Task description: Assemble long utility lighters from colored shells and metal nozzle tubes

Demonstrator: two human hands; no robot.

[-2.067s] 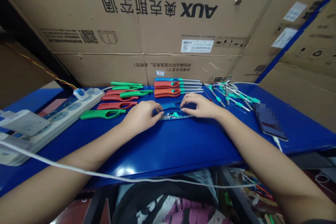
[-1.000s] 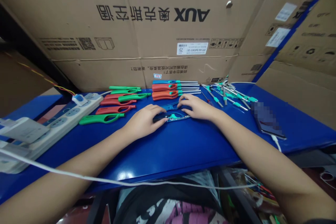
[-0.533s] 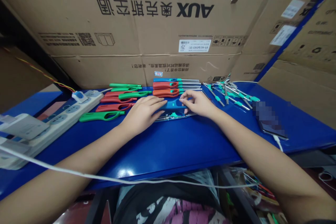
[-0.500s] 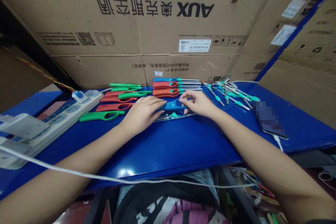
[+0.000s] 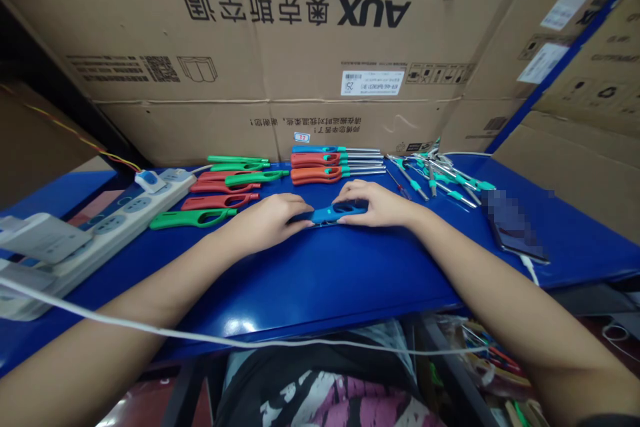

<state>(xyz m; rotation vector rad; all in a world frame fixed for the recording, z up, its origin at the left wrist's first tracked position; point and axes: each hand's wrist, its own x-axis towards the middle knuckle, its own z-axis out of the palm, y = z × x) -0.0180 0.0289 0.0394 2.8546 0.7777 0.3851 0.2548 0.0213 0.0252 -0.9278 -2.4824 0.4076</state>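
Between my two hands lies a blue lighter handle, low over the tabletop. My left hand is closed around its left end, with thumb and fingers pinching it. At the other end, my right hand grips it with bent fingers. A thin strip of something shows under its near edge; the fingers hide most of it. Just behind, several long lighters in orange, red and blue lie stacked, their metal tubes pointing right. Loose green handles and red handles lie to the left.
Metal lighter tubes with teal parts lie heaped at the right, beside a small screwdriver. A phone is plugged in farther right. At left stands a power strip. A white cable crosses in front; cardboard walls the back.
Both hands have brought the blue handle slightly down and nearer to me. It now covers the metal tube and teal part that showed beneath it. My right fingers have shifted over its right end.
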